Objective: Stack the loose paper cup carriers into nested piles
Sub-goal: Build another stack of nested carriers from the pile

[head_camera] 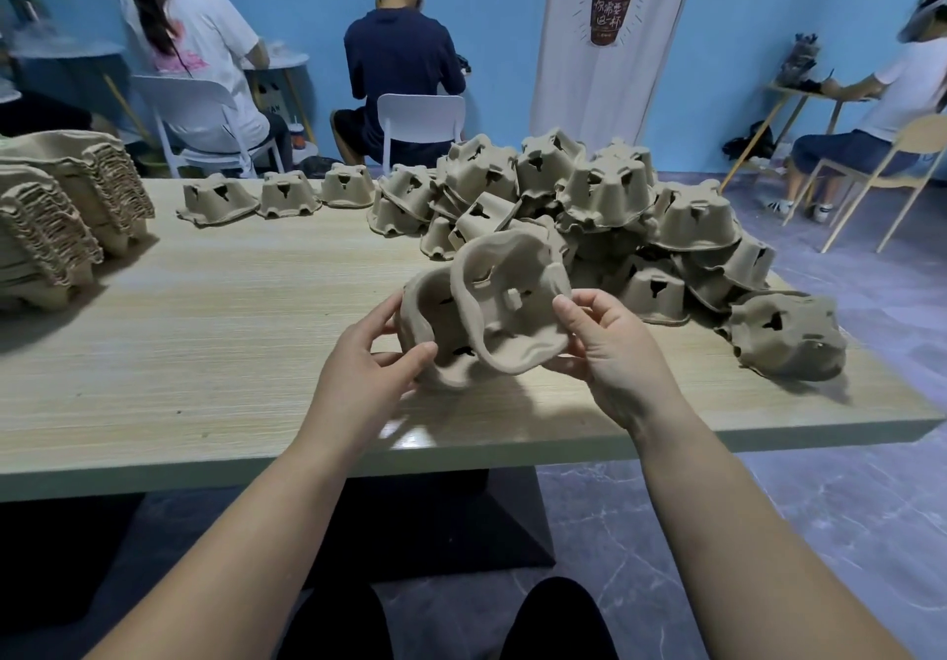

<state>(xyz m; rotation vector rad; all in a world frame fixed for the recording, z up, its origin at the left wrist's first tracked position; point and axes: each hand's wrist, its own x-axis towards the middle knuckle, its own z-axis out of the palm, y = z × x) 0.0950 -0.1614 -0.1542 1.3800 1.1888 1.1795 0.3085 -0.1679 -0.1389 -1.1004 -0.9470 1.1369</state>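
Hands (pixel 358 382) pinch two moulded, fibrous pulp carriers (pixel 492 311).

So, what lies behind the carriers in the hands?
A loose heap of carriers on the table. The held carriers hide the heap's near edge, so what lies there cannot be seen.

I hold two carriers (pixel 487 311) over the table (pixel 205 331), stacks (pixel 66 208) far left, heap (pixel 615 218) behind right.
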